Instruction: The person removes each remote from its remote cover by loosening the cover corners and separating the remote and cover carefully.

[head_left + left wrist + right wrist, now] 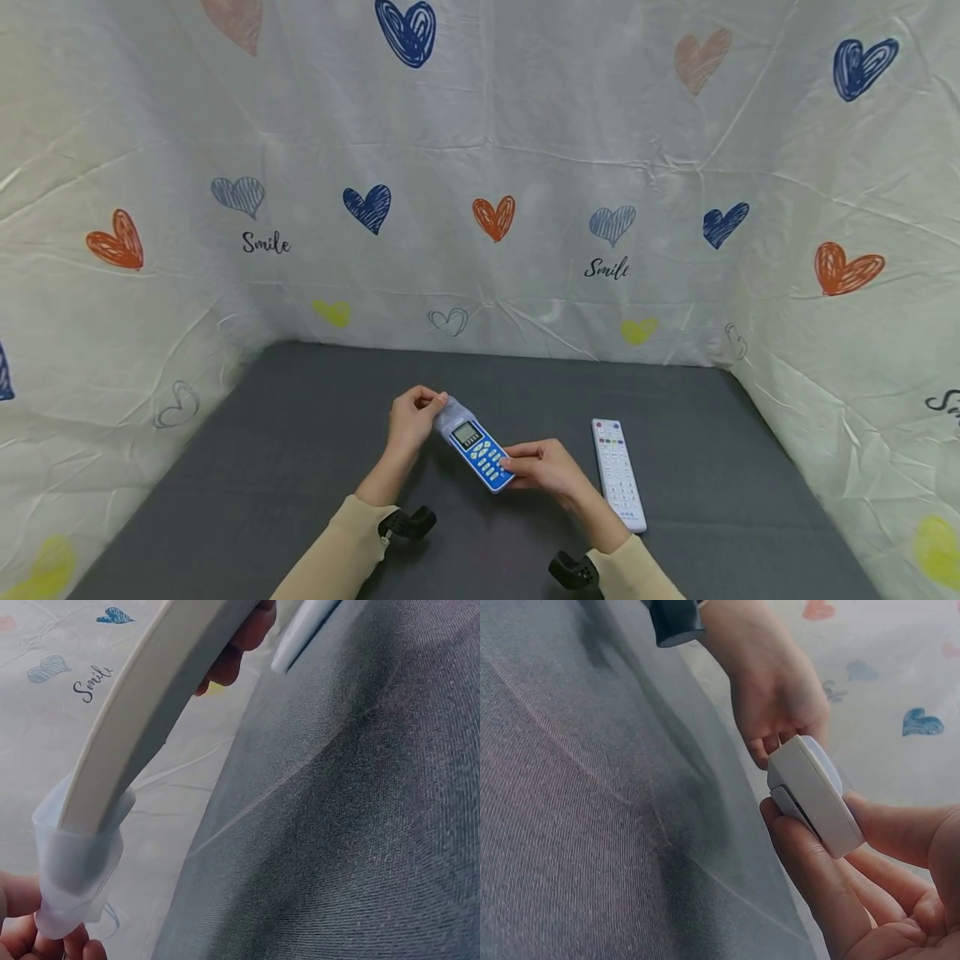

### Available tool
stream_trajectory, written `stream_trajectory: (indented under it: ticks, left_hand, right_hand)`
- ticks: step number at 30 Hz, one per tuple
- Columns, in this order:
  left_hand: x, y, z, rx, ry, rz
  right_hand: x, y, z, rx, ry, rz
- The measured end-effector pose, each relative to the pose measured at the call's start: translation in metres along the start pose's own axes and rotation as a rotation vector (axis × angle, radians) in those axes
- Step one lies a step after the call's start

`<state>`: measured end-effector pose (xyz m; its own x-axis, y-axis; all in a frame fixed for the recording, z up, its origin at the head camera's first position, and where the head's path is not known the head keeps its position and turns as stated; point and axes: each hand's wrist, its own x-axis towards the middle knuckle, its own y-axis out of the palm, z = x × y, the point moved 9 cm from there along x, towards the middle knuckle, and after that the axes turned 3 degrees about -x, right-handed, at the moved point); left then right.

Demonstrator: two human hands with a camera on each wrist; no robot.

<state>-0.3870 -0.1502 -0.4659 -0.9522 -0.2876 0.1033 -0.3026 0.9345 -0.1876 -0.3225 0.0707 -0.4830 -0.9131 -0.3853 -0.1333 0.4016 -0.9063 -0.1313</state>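
A remote control [483, 458] with a blue face, a small grey screen and several pale buttons is held up over the dark table, tilted. Its screen end sits inside a soft, translucent whitish cover [79, 859]. My left hand [408, 423] pinches the closed tip of that cover between thumb and fingers. At the other end, my right hand [551, 471] grips the remote, thumb on the blue face and fingers beneath. In the right wrist view, the remote's pale bottom end [829, 806] shows between thumb and fingers.
A second, longer white remote control [619, 475] lies on the dark grey table [337, 375], right of my right hand. White cloth [540, 108] printed with hearts hangs behind and on both sides. Black camera mounts [408, 523] sit on both wrists.
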Motion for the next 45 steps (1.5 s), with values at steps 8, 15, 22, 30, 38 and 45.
stream_trajectory:
  ticks: [8, 15, 22, 30, 38, 45]
  left_hand:
    - [-0.001, -0.005, -0.004, -0.004, 0.012, -0.078]
    - [-0.002, -0.007, -0.002, -0.025, 0.006, -0.108]
    - [-0.001, -0.007, 0.001, -0.057, -0.01, -0.129]
    - [0.0, -0.01, 0.0, -0.082, -0.009, -0.139]
    - [0.001, -0.012, 0.002, -0.105, -0.018, -0.164]
    - [0.002, -0.013, 0.005, -0.127, -0.019, -0.172]
  right_hand:
    - [0.002, 0.001, 0.003, 0.017, 0.003, -0.022]
    - [0.004, 0.001, 0.001, 0.014, 0.006, -0.044]
    - [0.005, 0.002, -0.003, 0.03, 0.011, -0.043]
    - [0.005, 0.001, -0.002, 0.024, 0.017, -0.061]
    - [0.004, 0.005, 0.001, 0.04, 0.003, -0.066]
    - [0.004, 0.008, -0.002, 0.063, 0.01, -0.059]
